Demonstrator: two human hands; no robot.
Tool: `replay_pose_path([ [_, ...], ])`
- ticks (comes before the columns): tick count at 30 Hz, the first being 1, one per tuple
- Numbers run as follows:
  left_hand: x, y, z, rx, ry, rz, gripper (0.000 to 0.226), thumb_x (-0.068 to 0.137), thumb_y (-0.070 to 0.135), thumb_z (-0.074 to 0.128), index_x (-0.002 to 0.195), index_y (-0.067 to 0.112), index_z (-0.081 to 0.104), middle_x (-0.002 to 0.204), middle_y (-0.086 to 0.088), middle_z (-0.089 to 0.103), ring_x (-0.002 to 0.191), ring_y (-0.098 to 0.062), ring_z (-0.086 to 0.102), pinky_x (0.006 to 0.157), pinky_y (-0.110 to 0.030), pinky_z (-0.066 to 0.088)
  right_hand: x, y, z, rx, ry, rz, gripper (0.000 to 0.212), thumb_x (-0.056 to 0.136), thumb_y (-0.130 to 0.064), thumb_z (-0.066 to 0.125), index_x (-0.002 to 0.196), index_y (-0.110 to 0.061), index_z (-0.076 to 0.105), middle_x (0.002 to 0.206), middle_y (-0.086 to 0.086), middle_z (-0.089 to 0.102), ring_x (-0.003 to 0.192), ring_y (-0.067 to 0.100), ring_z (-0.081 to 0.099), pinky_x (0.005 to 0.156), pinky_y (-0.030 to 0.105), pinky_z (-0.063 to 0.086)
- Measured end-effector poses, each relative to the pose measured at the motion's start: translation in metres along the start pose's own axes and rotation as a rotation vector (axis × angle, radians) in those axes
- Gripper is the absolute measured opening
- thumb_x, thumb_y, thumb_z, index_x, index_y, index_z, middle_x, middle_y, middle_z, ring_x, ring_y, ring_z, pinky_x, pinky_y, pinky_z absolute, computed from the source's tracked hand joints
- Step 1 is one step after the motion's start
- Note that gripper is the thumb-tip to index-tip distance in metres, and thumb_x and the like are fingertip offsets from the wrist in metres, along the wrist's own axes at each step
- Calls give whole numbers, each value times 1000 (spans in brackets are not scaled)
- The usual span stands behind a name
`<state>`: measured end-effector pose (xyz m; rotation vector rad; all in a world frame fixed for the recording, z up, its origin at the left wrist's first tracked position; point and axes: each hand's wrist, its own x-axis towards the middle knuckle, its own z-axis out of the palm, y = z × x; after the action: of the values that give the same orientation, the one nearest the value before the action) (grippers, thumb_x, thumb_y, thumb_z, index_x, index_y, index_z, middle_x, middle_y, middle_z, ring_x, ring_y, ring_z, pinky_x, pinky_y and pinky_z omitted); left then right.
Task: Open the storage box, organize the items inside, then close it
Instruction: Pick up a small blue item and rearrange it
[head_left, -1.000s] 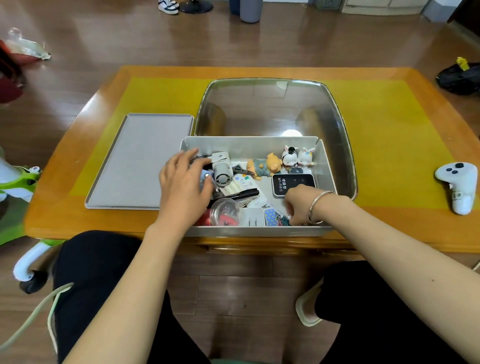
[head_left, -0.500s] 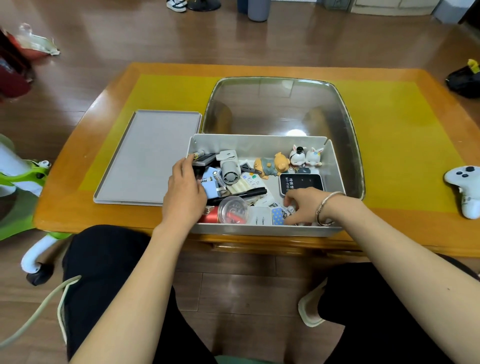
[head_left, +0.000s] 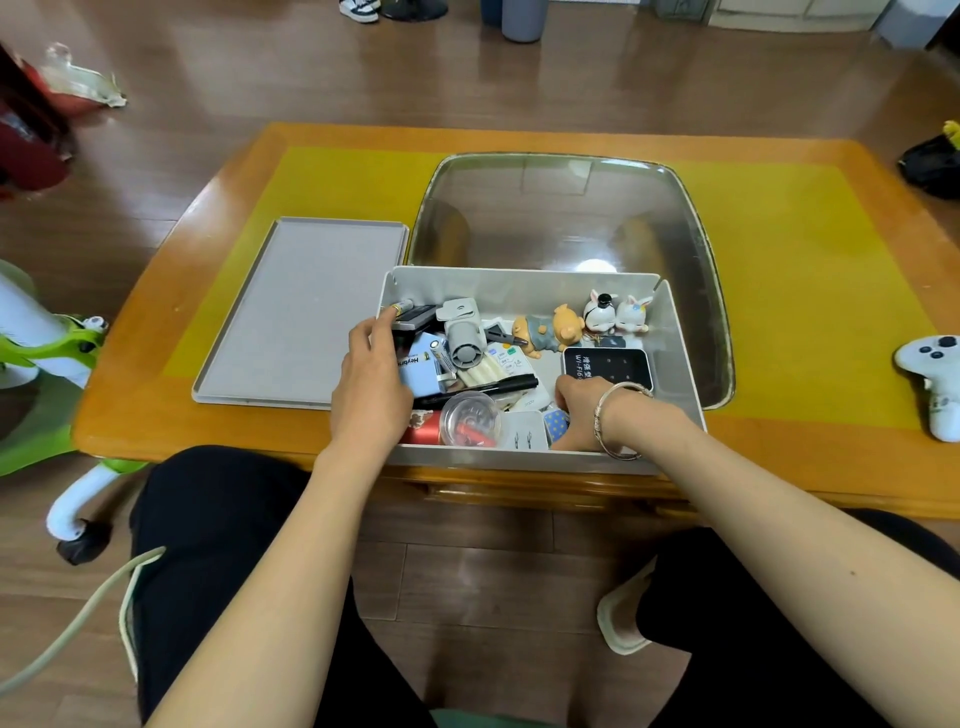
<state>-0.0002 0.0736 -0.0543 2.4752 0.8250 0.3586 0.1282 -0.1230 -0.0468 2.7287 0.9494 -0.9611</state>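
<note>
The grey storage box (head_left: 519, 288) stands open at the table's near edge, and its flat grey lid (head_left: 306, 312) lies beside it on the left. Inside are a blue battery pack (head_left: 421, 366), a grey cylindrical gadget (head_left: 462, 338), a bear figurine (head_left: 545, 332), two rabbit figurines (head_left: 615, 314), a black WiFi device (head_left: 608, 366), a black pen (head_left: 493, 387) and a clear round tub (head_left: 470, 415). My left hand (head_left: 369, 384) lies over the box's left side, fingertips touching a black item and a battery. My right hand (head_left: 582, 410) is at the front, fingers curled on something small and hidden.
A white game controller (head_left: 935, 374) lies on the yellow mat at the right. A glass inset (head_left: 561, 208) fills the table behind the box. A green and white ride-on toy (head_left: 47, 358) stands on the floor to the left. My knees are under the table edge.
My left hand slid off the middle items to the box's left edge, uncovering the blue pack. My right hand stayed at the front, working among the small items.
</note>
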Motion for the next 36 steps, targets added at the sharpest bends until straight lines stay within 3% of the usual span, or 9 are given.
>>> replay_pose_path([
  [6,2,-1,1,-30,4,-9,80,80,-15,53,146,22,27,145,-9,31,114,-31,52,78,-44,54,2,-1,7,75,12,-28,52,75,-39,70,112,-17,41,95,6,54,83,28,55,71,34,49],
  [14,2,-3,0,-66,6,1,80,78,-17,49,146,22,29,144,-7,31,109,-30,54,73,-43,52,0,7,3,64,61,-152,35,75,-30,73,94,-18,46,94,6,58,82,25,54,72,30,45],
  [18,3,-4,0,-103,18,8,72,80,-15,49,142,19,37,146,-7,30,125,-29,39,90,-42,46,-6,14,2,125,105,-185,35,75,-30,75,103,-14,61,97,3,62,82,19,54,68,24,40],
  [21,2,-7,-6,26,91,99,55,81,5,61,132,21,49,142,-6,35,129,-28,27,101,-42,30,-9,17,-2,206,121,-155,38,73,-28,78,105,-16,62,89,-2,63,75,18,58,67,25,45],
  [26,6,-13,-22,317,-1,312,54,71,51,75,120,35,60,125,8,55,115,-23,33,80,-31,18,-13,14,-23,657,245,-121,18,78,-4,73,88,-9,58,82,21,70,67,37,69,65,47,58],
  [28,9,-11,-25,389,-88,321,54,72,56,72,121,39,59,124,12,56,114,-21,32,79,-31,17,-9,4,-34,585,412,-175,16,77,-7,73,85,-11,60,84,14,70,75,35,67,74,46,55],
  [30,12,-8,-28,431,-129,320,53,72,57,71,121,39,59,122,13,57,112,-20,31,75,-31,14,-3,-12,-45,591,511,-234,14,76,-6,73,85,-9,62,85,9,69,73,25,64,68,29,55],
  [33,17,-1,-31,485,-168,337,54,70,57,72,119,36,61,119,14,59,107,-20,31,71,-31,10,13,-33,-57,628,501,-268,30,75,-11,77,100,-15,61,86,3,65,59,12,59,43,5,40],
  [36,20,5,-32,519,-189,335,55,67,58,73,116,34,62,114,14,60,107,-20,32,69,-31,8,24,-42,-65,574,472,-281,57,74,-17,79,124,-18,52,89,-1,54,63,12,54,64,15,45],
])
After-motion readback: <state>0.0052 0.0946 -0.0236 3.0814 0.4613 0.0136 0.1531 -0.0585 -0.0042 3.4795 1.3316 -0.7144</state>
